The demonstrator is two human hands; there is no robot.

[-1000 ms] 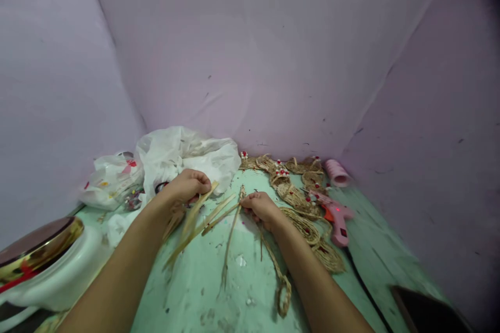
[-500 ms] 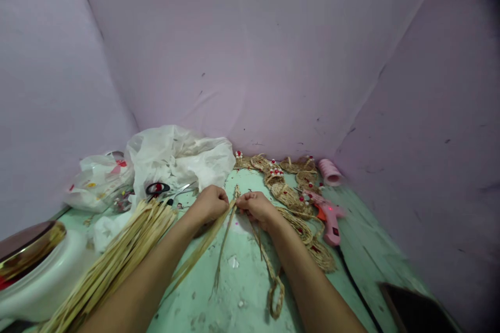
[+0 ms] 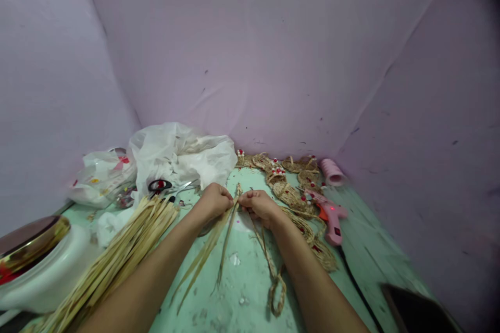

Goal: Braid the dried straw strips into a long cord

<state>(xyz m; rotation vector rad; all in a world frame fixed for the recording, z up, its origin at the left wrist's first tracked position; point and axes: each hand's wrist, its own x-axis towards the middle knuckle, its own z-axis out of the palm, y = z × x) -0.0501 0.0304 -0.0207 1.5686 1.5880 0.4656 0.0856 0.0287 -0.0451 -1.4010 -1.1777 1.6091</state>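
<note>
My left hand (image 3: 214,201) and my right hand (image 3: 258,204) meet at the middle of the pale green table (image 3: 250,291), both pinched shut on dry straw strips (image 3: 224,242) that trail back toward me. From under my right hand a braided straw cord (image 3: 275,281) runs down and ends in a loop. A thick bundle of loose straw strips (image 3: 117,255) lies beside my left forearm.
Crumpled white plastic bags (image 3: 177,153) and black-handled scissors (image 3: 162,186) lie at the back left. Woven straw pieces with red beads (image 3: 289,192), a pink glue gun (image 3: 330,217) and a pink spool (image 3: 333,172) sit at the right. A white and gold dish (image 3: 35,260) stands at the left.
My left hand moved right, from near the bags to meet my right hand at the strips. The straw bundle beside my left forearm came into view.
</note>
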